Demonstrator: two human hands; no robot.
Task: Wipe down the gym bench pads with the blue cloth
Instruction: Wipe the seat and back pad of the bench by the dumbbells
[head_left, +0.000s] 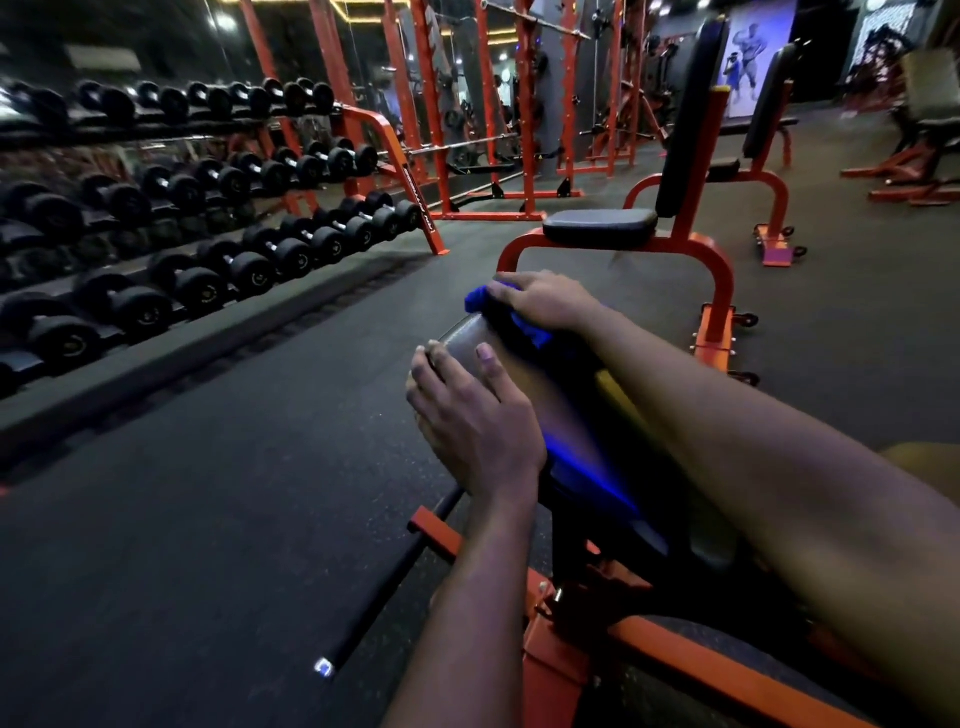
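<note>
A black bench back pad (524, 395) slopes up and away from me on an orange frame. My right hand (545, 301) lies on the pad's far top end and presses the blue cloth (480, 299) onto it; the cloth pokes out on both sides of the hand. My left hand (467, 410) grips the pad's left edge nearer to me, thumb on top and fingers wrapped around the side. My right forearm hides much of the pad's right side.
A second orange bench with a black seat pad (600, 224) and upright back pad (691, 119) stands just beyond. A long dumbbell rack (218, 218) runs along the left. Orange power racks (483, 104) line the back. A black bar (387, 587) juts from the frame at floor level.
</note>
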